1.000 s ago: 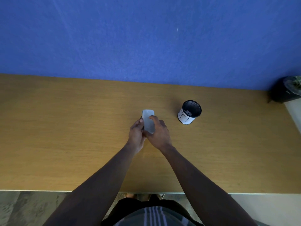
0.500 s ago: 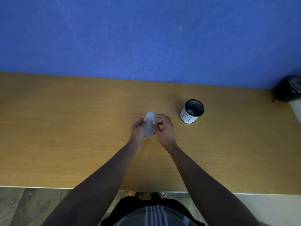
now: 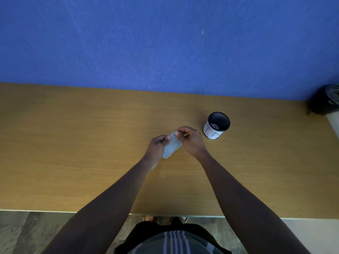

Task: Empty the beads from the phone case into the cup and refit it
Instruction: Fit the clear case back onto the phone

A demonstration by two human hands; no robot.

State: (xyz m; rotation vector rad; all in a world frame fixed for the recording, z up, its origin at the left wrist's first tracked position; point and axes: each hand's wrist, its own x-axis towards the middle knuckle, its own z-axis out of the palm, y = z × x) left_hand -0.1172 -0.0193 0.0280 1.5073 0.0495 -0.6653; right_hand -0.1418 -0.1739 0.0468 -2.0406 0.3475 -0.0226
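The phone case (image 3: 172,146) is held above the table (image 3: 73,143) between both hands, with its long axis running diagonally from the near left to the far right, so that its far end is turned toward the cup (image 3: 216,127). The near half of the case is gripped along one long edge by the left hand (image 3: 156,149), whose fingers are curled round it. The far corner is pinched by the right hand (image 3: 190,142), thumb and fingertips pressed together on that end. The cup stands upright to the right of the hands, near the right hand but apart from it, and small beads (image 3: 215,125) are seen inside it. The emptying is therefore judged done, and the refitting is judged to be in hand. Whether a phone already sits within the case cannot be told.
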